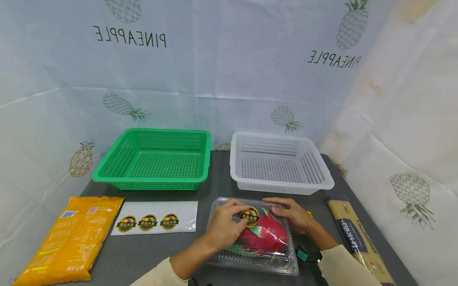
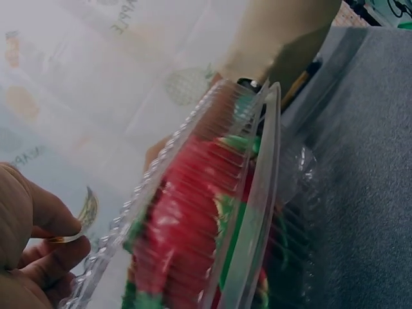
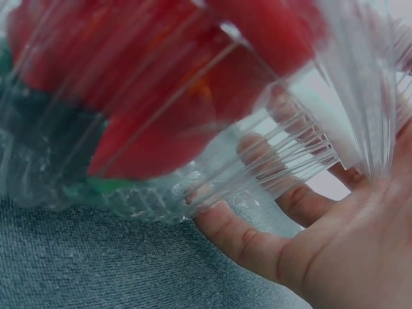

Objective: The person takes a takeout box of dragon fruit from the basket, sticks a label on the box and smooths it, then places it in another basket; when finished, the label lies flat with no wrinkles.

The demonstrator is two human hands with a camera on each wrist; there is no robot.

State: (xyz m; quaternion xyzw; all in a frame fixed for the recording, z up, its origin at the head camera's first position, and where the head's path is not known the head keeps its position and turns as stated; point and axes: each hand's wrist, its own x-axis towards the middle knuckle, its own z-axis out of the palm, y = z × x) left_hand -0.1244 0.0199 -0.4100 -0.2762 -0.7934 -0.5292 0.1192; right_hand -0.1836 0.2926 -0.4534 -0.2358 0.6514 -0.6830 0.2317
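A clear plastic clamshell box [image 1: 257, 267] with a red dragon fruit [image 1: 266, 234] inside lies on the dark tabletop in the head view. My left hand [image 1: 226, 224] is over the lid, pinching a round black-and-gold sticker [image 1: 249, 216] between thumb and fingers. In the left wrist view the sticker [image 2: 87, 215] stands tilted, its edge between the fingertips, apart from the lid. My right hand [image 1: 293, 214] rests against the box's far right corner. Its fingers [image 3: 241, 239] lie loosely extended along the ridged side in the right wrist view.
Left of the box lies a white sheet [image 1: 154, 206] with three more round stickers. A yellow packet [image 1: 68, 242] is at far left. Behind stand a green basket [image 1: 154, 185] and a white basket [image 1: 279, 187]. A pasta packet [image 1: 358, 238] lies at right.
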